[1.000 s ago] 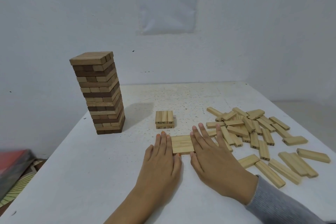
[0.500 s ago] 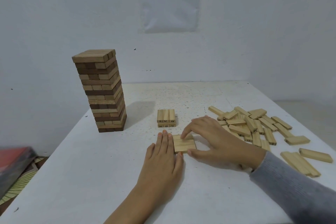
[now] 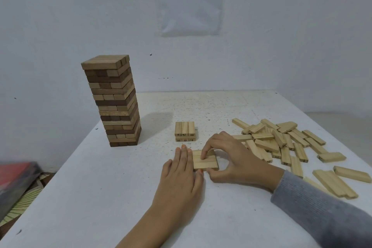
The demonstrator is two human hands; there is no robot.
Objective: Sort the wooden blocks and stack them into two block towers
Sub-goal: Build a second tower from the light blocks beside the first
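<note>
1. Here, nearest the camera, the left hand [image 3: 181, 175] lies flat on the white table [image 3: 100, 197]. Its fingers are straight and together, their side against the left edge of a flat row of three pale wooden blocks [image 3: 207, 162]. It holds nothing.
2. The right hand [image 3: 235, 159], coming out of a grey knitted sleeve [image 3: 322, 213], curls over that row. The thumb sits at the near edge and the fingertips [image 3: 203, 156] rest on the top face, so it pinches the row (whether all three blocks are caught, I cannot tell).
3. This looks like squaring up one layer for the second tower, not yet lifted.
4. Just beyond stands a low two-layer stack of pale numbered blocks [image 3: 185, 132], apart from the row. Its top blocks run away from the camera, while the row runs left to right. The next move probably calls for lifting the row squeezed together as one and setting it down crosswise without a turn, edges flush.
5. To the right lies a loose pile of pale wooden blocks [image 3: 281, 143], its nearest pieces close to the right hand.
6. Further back on the left, a tall tower of dark and light brown blocks [image 3: 114, 102] looks finished.
7. Farthest, a printed paper sheet [image 3: 189, 0] hangs on the wall.
</note>
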